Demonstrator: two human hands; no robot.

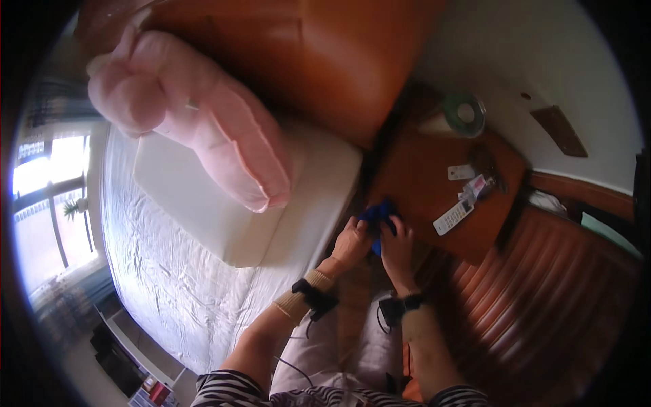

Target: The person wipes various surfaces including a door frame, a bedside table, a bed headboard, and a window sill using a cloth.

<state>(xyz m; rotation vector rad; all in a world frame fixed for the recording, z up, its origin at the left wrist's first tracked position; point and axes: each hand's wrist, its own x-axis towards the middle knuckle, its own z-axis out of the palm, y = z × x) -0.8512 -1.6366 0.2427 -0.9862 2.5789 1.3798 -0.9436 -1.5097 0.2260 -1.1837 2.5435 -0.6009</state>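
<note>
Between the bed and the bedside table, my left hand and my right hand both grip a bunched blue cloth. Its folds show above and between my fingers; a lower part hangs by my right hand. Both wrists wear black strapped devices with thin cables. Just left of my hands is the edge of a bed, its mattress covered in a shiny, wrinkled white sheet. On it rests a thick cream foam block, and across that leans a long pink plush cushion.
A wooden bedside table at right holds a white remote control, a small white card-like item, small packets and a round green-rimmed container. An orange-brown headboard stands behind the bed. Ribbed brown panelling lies at lower right.
</note>
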